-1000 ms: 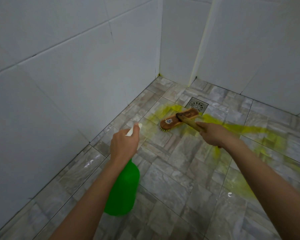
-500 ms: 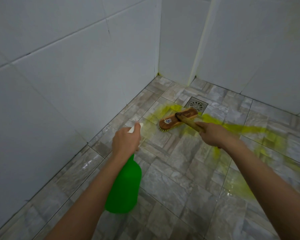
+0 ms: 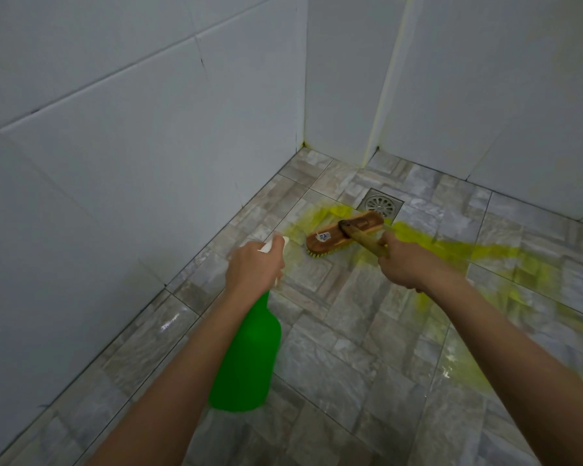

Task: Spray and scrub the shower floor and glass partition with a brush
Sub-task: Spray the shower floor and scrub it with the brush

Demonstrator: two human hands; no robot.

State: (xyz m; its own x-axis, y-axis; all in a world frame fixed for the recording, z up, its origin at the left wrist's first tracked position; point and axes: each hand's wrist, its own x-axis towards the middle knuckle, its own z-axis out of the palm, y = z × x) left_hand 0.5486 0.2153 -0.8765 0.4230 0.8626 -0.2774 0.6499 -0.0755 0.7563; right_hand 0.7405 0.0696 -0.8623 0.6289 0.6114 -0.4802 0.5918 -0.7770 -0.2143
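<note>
My left hand (image 3: 254,267) grips the white trigger head of a green spray bottle (image 3: 246,361), whose nozzle points toward the brush. My right hand (image 3: 404,260) grips the wooden handle of a brown scrub brush (image 3: 330,235). The brush head lies bristles down on the grey tiled shower floor (image 3: 344,331), just in front of the drain. Yellow-green cleaner (image 3: 451,248) is smeared across the tiles from the brush out to the right. No glass partition is plain in view.
A round metal drain (image 3: 381,204) in a square frame sits near the far corner. White tiled walls (image 3: 132,163) close in on the left and at the back. A pale vertical strip (image 3: 382,95) runs up the back corner.
The brush head has shifted slightly toward the drain. My left hand with the bottle has lifted and edged a little closer to the brush.
</note>
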